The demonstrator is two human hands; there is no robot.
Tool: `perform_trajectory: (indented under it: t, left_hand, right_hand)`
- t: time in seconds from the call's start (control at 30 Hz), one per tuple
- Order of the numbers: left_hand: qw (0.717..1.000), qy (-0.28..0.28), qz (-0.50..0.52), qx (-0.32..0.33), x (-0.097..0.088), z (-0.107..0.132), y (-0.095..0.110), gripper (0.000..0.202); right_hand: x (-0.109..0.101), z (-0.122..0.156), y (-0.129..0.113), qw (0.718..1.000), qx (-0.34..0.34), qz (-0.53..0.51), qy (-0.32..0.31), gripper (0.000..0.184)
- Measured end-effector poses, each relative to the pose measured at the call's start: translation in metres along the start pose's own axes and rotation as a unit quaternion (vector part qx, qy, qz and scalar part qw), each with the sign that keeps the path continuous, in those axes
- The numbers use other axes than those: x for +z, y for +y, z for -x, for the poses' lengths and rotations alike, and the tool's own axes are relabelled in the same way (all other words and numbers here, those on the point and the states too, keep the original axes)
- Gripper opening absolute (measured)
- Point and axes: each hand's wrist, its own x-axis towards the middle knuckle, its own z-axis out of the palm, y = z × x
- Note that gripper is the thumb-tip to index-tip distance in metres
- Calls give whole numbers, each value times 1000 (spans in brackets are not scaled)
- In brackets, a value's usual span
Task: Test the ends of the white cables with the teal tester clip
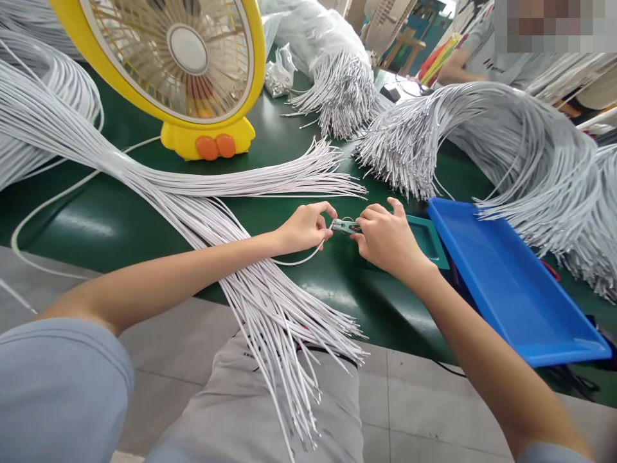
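Observation:
Pinched between the fingertips of my left hand [308, 226] is the end of a single white cable [303, 260], which loops down beside the wrist. My right hand [383, 231] is closed on a small silvery clip-like tool [346, 226]; its jaws point left and meet the cable end, though whether they grip it I cannot tell. Under my left forearm lies a bundle of white cables [270, 283], its cut ends hanging over the table edge above my lap. Another bunch of white cables [270, 181] stretches across the table just beyond my hands.
A yellow fan [216, 138] stands at the back left. To the right, a blue tray [525, 289] overlaps the green table's edge, beside a small green tray [429, 239]. Thick cable bundles [511, 116] lie behind it. A small plastic bag [279, 72] and another person's arm [456, 67] are farther back.

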Motion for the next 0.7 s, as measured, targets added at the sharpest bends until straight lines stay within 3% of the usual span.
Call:
perform_trajectory:
  t: [0.37,0.5,0.7]
  left_hand:
    - [1000,-3,20,-22,4,-1,-7,22]
    - [1000,10,17,-23,4,0,-6,23]
    - [999,12,17,-32,2,-1,-6,25]
  right_hand:
    - [1,-2,-3,999,-2,-27,-22,22]
    - [2,-3,4,994,32,-95,-35,21]
    - [13,-2,28,979,136,-151,-10,39]
